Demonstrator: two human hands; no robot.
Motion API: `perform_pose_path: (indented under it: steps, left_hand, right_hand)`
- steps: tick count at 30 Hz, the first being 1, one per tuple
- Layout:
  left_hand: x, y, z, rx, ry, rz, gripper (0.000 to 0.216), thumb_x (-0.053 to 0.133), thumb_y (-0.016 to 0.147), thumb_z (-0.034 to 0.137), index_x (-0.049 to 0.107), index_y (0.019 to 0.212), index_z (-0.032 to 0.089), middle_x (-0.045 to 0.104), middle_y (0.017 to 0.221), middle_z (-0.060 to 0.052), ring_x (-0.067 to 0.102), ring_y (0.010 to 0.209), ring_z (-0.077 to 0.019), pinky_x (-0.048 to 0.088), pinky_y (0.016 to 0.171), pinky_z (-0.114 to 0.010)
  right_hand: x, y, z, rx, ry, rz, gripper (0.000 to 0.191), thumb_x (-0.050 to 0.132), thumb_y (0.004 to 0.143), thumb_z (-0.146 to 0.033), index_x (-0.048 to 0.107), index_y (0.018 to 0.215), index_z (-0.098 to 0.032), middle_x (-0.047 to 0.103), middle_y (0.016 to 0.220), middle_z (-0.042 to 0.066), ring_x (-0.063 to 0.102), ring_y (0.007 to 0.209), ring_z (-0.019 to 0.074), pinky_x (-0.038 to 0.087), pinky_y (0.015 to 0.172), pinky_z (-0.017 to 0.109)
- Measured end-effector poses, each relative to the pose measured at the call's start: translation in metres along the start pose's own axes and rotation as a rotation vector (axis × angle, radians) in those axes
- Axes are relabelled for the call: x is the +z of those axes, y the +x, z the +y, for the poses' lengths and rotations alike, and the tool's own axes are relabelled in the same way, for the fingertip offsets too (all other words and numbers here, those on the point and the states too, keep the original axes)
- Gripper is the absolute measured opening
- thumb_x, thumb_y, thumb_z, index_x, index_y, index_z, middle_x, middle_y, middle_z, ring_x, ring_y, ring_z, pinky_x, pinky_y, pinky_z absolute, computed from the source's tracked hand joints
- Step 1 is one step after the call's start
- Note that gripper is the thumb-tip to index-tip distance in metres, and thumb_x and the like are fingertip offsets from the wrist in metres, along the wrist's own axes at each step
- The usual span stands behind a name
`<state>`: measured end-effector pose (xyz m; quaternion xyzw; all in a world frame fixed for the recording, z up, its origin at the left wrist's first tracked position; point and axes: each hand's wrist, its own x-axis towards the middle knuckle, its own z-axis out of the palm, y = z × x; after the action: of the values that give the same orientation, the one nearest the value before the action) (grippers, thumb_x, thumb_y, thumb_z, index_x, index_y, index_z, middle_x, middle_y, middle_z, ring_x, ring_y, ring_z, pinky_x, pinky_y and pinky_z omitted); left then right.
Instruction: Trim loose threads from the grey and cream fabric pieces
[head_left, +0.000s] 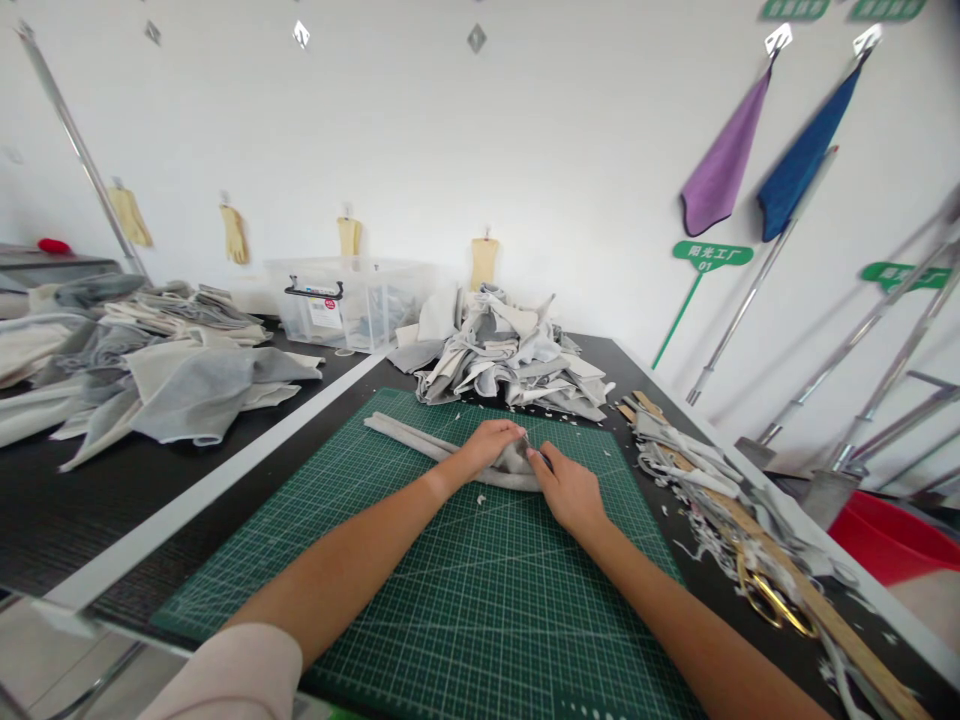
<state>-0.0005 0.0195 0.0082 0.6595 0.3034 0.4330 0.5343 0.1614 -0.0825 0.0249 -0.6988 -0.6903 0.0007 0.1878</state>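
So the left hand (491,447) has its fingertips pinched together on a grey cloth (511,460), up near the edge of the piece, and the right hand (568,488) is just beside it, fingers curled closed around a small dark tool (549,458). Can't really tell what sort of tool it is, since the fingers cover most of it and the bit by the fabric is tiny. The cloth is lying folded on the green cutting mat (465,590), toward the far side, with a long narrow end sticking out to the left past the left forearm. Little white snippets are scattered around it, one right below the cloth. The mat sits on a black worktop (75,525) with a white strip running across it. Just behind the mat there's a messy heap of grey and cream fabric (502,350), with a clear plastic bin (319,315) near it, and over on the far left there's another big pile of cloth pieces (187,375). Right side is pretty chaotic tbh: shredded offcuts (694,460), a long wooden strip (825,635) and gold-handled scissors (780,605) all jumbled together along the edge. Yellow gloves (484,262) hang on the wall behind, plus a purple cloth (727,155) and a blue one further right.
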Motion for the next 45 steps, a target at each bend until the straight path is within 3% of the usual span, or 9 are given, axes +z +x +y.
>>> perform_pose_path:
  steps: [20, 32, 45]
  left_hand:
    - [0.000, -0.001, 0.004, 0.001, 0.088, -0.012, 0.032, 0.059, 0.084, 0.044, 0.065, 0.079, 0.013, 0.059, 0.071, 0.000, 0.050, 0.071, -0.0132, 0.037, 0.068, -0.025]
    - [-0.003, 0.005, -0.006, 0.130, 0.311, -0.102, 0.034, 0.042, 0.093, 0.038, 0.060, 0.076, 0.015, 0.058, 0.074, -0.001, 0.050, 0.071, -0.0138, 0.037, 0.068, -0.026]
    - [-0.003, 0.005, -0.008, 0.080, 0.370, -0.113, 0.038, 0.043, 0.092, 0.044, 0.060, 0.076, 0.015, 0.058, 0.072, 0.000, 0.050, 0.071, -0.0143, 0.036, 0.066, -0.026]
  right_hand:
    - [0.005, -0.001, -0.003, -0.013, -0.187, -0.011, 0.049, 0.013, 0.104, -0.057, 0.050, 0.100, -0.024, 0.071, 0.079, 0.003, 0.067, 0.068, 0.0199, 0.027, 0.059, 0.027]
    - [0.006, 0.000, -0.002, -0.029, -0.225, -0.036, 0.047, 0.013, 0.106, -0.052, 0.049, 0.101, -0.023, 0.071, 0.079, 0.004, 0.068, 0.070, 0.0204, 0.031, 0.060, 0.027]
    - [0.003, -0.001, -0.005, -0.010, -0.206, -0.030, 0.049, 0.011, 0.105, -0.055, 0.049, 0.102, -0.023, 0.071, 0.079, 0.004, 0.069, 0.070, 0.0220, 0.032, 0.059, 0.028]
